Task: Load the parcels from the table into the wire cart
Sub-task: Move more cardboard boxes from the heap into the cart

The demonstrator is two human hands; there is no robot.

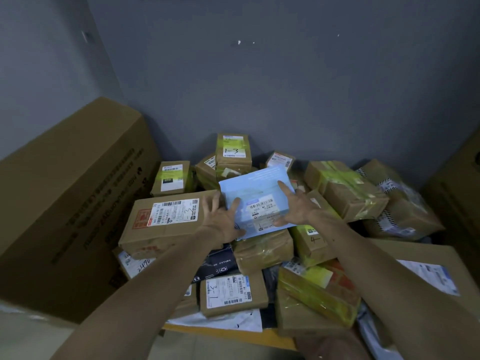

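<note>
- Blue parcel [255, 189] is clasped by the right grip [294, 207]; left grip [222, 219] — fingers splayed — is merely pressed against its edge.
- Left hold should be firmed before lifting (loose pile [262, 249] beneath).

Between the left hand [222, 220] and right hand [294, 206], the pale blue parcel [255, 189] looks smooth and matt, with a paper label [265, 211]. Right of them, a brown cardboard box [345, 190] wears shiny tape. Below the left hand lies a smooth black plastic bag [220, 266].
</note>
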